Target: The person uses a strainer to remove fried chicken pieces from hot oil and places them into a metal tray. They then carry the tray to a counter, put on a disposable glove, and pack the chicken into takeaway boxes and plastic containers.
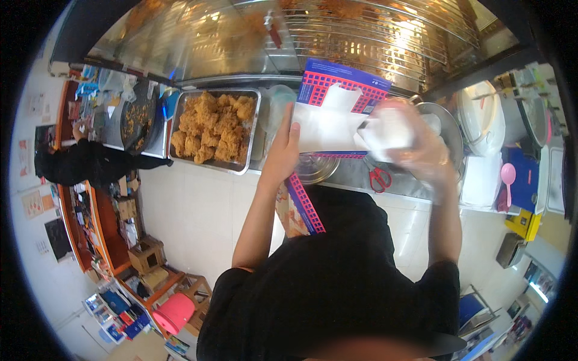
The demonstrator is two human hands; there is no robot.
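Note:
My left hand [283, 151] grips the left side of an open cardboard takeaway box [325, 128], printed blue and pink outside and white inside. A printed cardboard panel [300, 210] hangs below that hand; whether it belongs to the same box is unclear. My right hand [426, 155], blurred, holds a white object [390, 131] against the box's right side. Blur hides what the white object is. Beneath the box, a round metal lid or bowl [318, 170] lies partly covered. Red-handled scissors [380, 179] rest on the metal counter [352, 176] between my hands.
Left of me is a metal tray [247, 170] of fried chicken pieces [216, 126]. A lit glass display cabinet [216, 45] with wire racks stands ahead. To the right are a metal pan [453, 122], a white tub [482, 113] and a pink spoon [508, 173]. Another person [90, 162] stands far left.

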